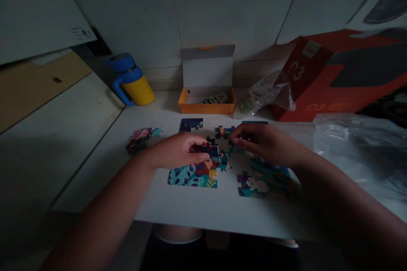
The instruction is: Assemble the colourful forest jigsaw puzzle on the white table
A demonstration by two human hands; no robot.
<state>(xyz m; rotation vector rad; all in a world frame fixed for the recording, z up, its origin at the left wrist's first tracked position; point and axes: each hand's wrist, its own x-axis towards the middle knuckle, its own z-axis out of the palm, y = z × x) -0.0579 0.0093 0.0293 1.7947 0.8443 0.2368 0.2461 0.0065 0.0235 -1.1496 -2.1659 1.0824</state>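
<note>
Between thumb and fingers, my left hand (182, 150) pinches a dark blue jigsaw puzzle piece (210, 150), raised over the partly joined puzzle. My right hand (260, 139) is closed, its fingertips low beside a small orange-and-purple cluster of pieces (224, 131). Whatever lies between those fingertips is hidden. Below my left hand spreads a joined section with teal leaves (190, 176). A section with a white rabbit (257, 184) lies to the right, partly under my right forearm. At the back left is a dark corner section (190, 124).
Loose pieces (143, 135) are heaped on the left of the white table (159, 203). Behind stand a blue-and-yellow jug (136, 82), an open orange box (206, 108) holding pieces, a clear bag (262, 93) and a large red box (318, 80). Clear plastic (356, 148) lies at right.
</note>
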